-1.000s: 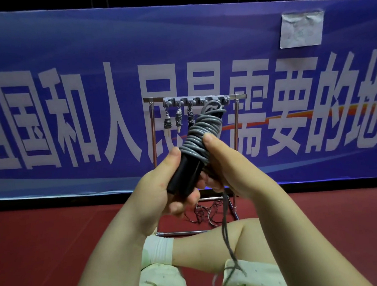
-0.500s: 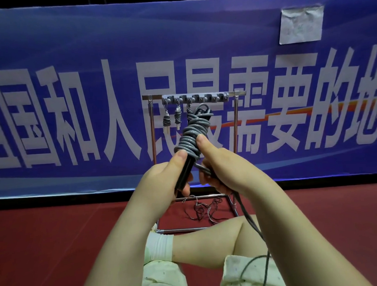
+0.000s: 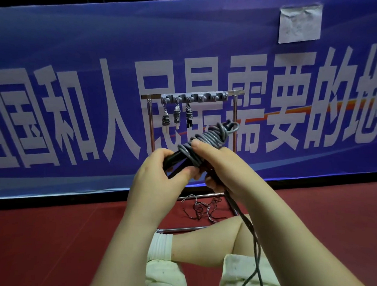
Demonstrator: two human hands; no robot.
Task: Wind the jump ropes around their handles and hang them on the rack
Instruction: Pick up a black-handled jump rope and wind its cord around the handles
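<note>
Left hand (image 3: pixel 154 179) grips the black handles (image 3: pixel 173 162) — right hand (image 3: pixel 223 169) clutches the grey rope (image 3: pixel 207 140) coils, thumb pressing, rack (image 3: pixel 193 95) beyond

A sports hall or gym: dark red sports flooring (image 3: pixel 47 246) runs up to a long blue banner (image 3: pixel 70 40) printed with big white Chinese characters, and a small metal rack (image 3: pixel 193 95) holds three wound jump ropes (image 3: pixel 176 116)
</note>
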